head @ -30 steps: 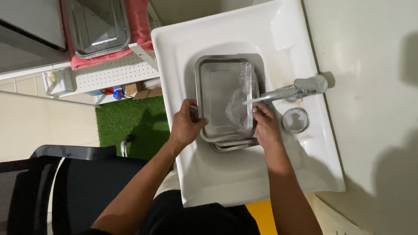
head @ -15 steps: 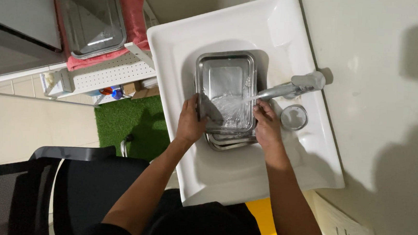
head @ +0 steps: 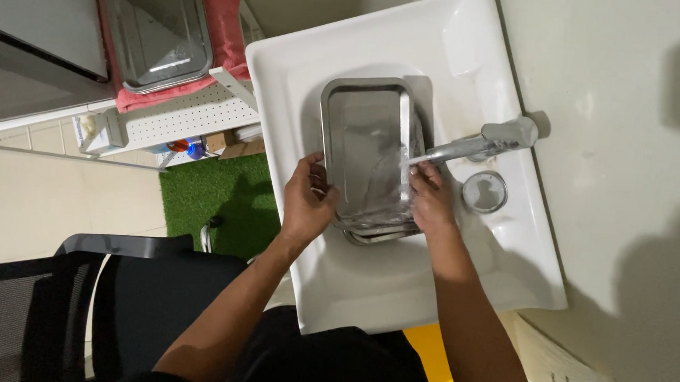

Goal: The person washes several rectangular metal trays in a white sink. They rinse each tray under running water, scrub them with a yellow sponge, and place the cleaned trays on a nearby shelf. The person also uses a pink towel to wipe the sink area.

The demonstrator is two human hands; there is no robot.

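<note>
Left hand (head: 306, 201) and right hand (head: 431, 200), each grip clamped on steel tray (head: 368, 149), steady it under faucet (head: 468, 146) at 3 o'clock.

Both forearms are bare from the elbow down, with no sleeves reaching them. The left hand (head: 306, 201) and the right hand (head: 432, 203) wear no gloves, rings or watch. A black garment (head: 329, 367) covers the torso below.
</note>
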